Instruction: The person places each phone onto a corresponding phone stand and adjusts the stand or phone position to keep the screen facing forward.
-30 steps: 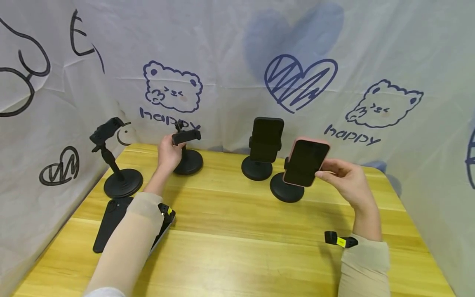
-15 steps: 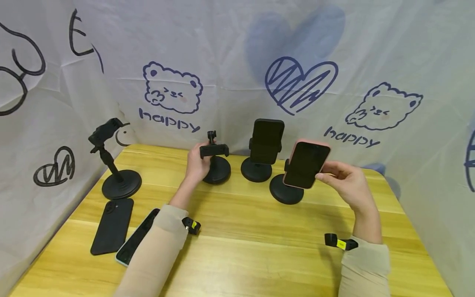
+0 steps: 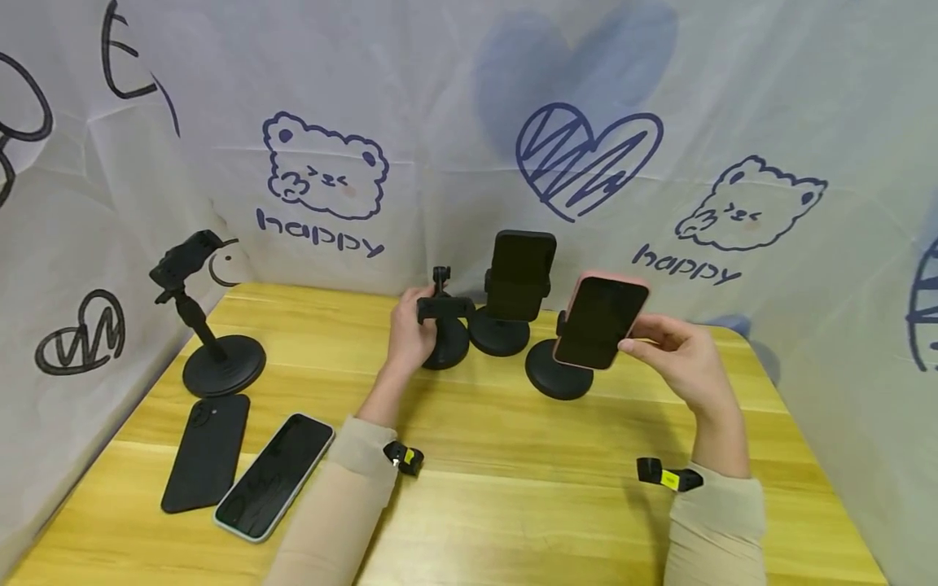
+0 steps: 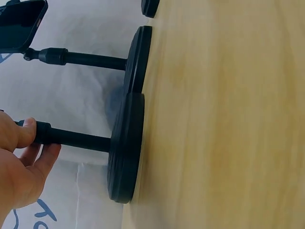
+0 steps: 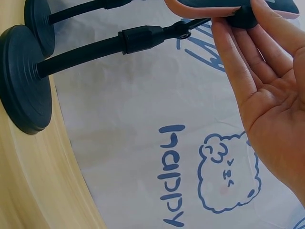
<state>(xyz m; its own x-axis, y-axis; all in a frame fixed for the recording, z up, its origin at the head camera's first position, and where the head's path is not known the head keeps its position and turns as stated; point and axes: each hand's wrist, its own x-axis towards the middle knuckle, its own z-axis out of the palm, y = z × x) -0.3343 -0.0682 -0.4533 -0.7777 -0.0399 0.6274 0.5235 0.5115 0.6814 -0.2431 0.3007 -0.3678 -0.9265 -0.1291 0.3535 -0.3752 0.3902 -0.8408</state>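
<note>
My left hand (image 3: 412, 332) grips the collar on the pole of a black phone stand (image 4: 81, 139), whose clamp has no phone in it. The round base of this stand is right at the base of a second stand (image 3: 500, 335), which bears a black phone (image 3: 522, 275). My right hand (image 3: 677, 358) pinches the edge of a phone in a pink case (image 3: 602, 321), thumb at the front and fingers behind. That phone sits tilted in the clamp of a third stand (image 5: 95, 55). In the right wrist view, fingers reach under the case beside the clamp.
Another phone stand (image 3: 223, 365), with no phone in it, stands at the back left of the wooden table (image 3: 484, 464). In front of it lie a black phone (image 3: 207, 453) face down and a pale-edged phone (image 3: 274, 476) face up. A drawn-on white cloth (image 3: 440, 212) hangs behind.
My left hand has brought the phone stand from the left to the right, up beside the stand with the black phone. The right hand stays at the pink-cased phone. The view turned slightly.
</note>
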